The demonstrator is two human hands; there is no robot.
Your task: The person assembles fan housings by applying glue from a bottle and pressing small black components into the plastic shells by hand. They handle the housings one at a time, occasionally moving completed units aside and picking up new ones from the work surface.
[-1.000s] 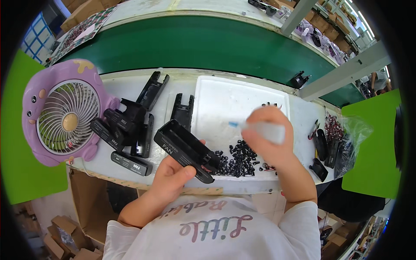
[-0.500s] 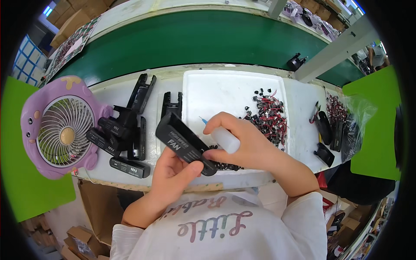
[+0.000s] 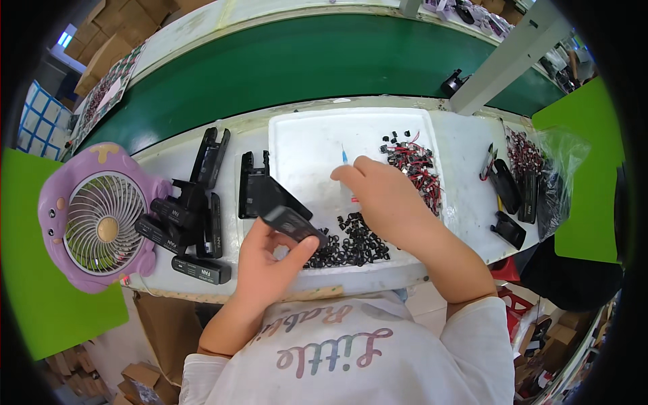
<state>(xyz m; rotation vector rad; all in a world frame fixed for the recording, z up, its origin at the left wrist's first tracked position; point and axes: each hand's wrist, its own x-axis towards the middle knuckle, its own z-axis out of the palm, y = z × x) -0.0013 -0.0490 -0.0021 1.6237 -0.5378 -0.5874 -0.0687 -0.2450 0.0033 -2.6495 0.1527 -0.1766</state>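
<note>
Head view, and straight to the left hand (image 3: 268, 268), pinching a black housing (image 3: 287, 219) by its lower right end, with the thumb pressed on the nearer face and the fingers tucked behind. Tilted, too, sloping from upper left down to the thumb, just above the palm and firmly in the grasp. Across now to the right hand (image 3: 390, 197), curled above the white tray (image 3: 304, 135) with the index finger bent forward, apparently pinching a blue-tipped dispenser (image 3: 345, 156). Showing only a slim tip past the knuckles, with the body hidden by the hand, so hard to read that hold fully. Well apart from the black housing, pointing toward the far edge of the tray. Down to the near edge, into a dark spread of small black clips (image 3: 358, 243), just right of the held piece. Up beside the right hand, into a tangle of red-wired parts (image 3: 422, 169). Out left, past a second black casing (image 3: 253, 185) lying just beside the tray, to a jumbled stack of black casings (image 3: 192, 212) and on to a purple fan (image 3: 106, 229). Far right, reaching a clear plastic bag (image 3: 565, 169).
</note>
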